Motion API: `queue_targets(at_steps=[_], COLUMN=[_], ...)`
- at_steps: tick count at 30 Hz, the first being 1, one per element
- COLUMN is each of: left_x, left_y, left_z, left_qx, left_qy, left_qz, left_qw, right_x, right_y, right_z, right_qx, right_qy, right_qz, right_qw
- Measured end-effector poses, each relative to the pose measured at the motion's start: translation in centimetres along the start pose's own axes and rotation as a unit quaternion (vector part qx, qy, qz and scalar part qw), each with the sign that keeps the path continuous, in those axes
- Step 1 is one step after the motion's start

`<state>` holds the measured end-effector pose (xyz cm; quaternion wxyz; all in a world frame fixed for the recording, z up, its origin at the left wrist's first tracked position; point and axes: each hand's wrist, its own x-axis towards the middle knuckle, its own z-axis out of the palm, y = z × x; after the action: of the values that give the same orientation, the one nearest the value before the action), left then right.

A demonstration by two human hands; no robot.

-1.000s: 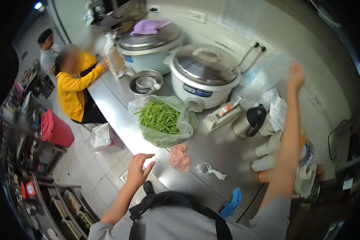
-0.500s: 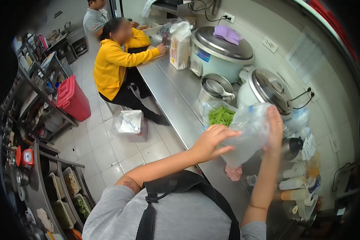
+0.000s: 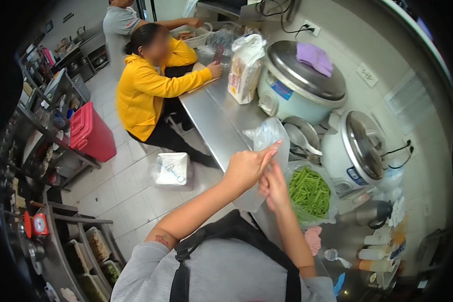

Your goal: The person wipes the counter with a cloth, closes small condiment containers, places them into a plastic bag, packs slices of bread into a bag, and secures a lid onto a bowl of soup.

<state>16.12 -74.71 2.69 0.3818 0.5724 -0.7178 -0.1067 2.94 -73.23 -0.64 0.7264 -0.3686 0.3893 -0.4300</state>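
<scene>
A clear plastic bag (image 3: 274,137) hangs between and behind my hands, over the edge of the steel table. My left hand (image 3: 250,167) has its fingers pressed together against the bag. Just below its fingertips, my right hand (image 3: 274,186) is closed on the same bag, with its fingers partly curled. The bag's lower part shows faintly under my wrists, and I see no contents in it. Right of my hands, cut green beans (image 3: 309,192) fill another clear bag standing open on the table. A pink cloth (image 3: 313,240) lies near my right forearm.
Behind the beans stand nested metal pots (image 3: 302,138), a large rice cooker (image 3: 292,95) and a smaller one (image 3: 332,156). Bottles (image 3: 372,253) line the right side. A person in yellow (image 3: 146,93) sits at the table's far end; another stands behind. A lidded box (image 3: 172,169) is on the floor.
The plastic bag and both my hands have moved left, away from the beans, and my hands have come together. The standing person's arm now reaches over a basket.
</scene>
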Motion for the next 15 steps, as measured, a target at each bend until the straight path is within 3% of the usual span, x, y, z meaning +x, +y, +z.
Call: queue_targets(at_steps=[2,4,5,8,11,15], left_x=[1.6,3.2,3.2,1.0,3.0,6.3], left_y=[-1.1,-1.1,-0.6,1.6,-1.3,-3.2], left_z=[-0.7,-2.2,-2.9,-2.4,-2.5,-3.1], left_qx=[0.084,0.072,0.063,-0.07,-0.283,-0.316], left_qy=[0.002,-0.078,-0.123,-0.181,-0.384,-0.498], left_qz=[0.05,0.037,0.023,0.115,0.157,0.126], left_qw=[0.995,0.994,0.99,0.974,0.865,0.798], right_x=[3.7,6.5,7.6,10.0,11.2,15.1], right_y=[-1.4,-2.3,-2.4,-3.2,-4.6,-8.7], right_z=[0.9,1.4,1.5,1.1,0.4,2.1], right_qx=[0.064,0.091,0.089,0.058,-0.008,-0.19], right_qy=[-0.018,-0.032,-0.028,-0.007,0.036,0.108], right_qz=[0.045,0.064,0.059,0.027,-0.039,-0.199], right_qw=[0.997,0.993,0.994,0.998,0.999,0.955])
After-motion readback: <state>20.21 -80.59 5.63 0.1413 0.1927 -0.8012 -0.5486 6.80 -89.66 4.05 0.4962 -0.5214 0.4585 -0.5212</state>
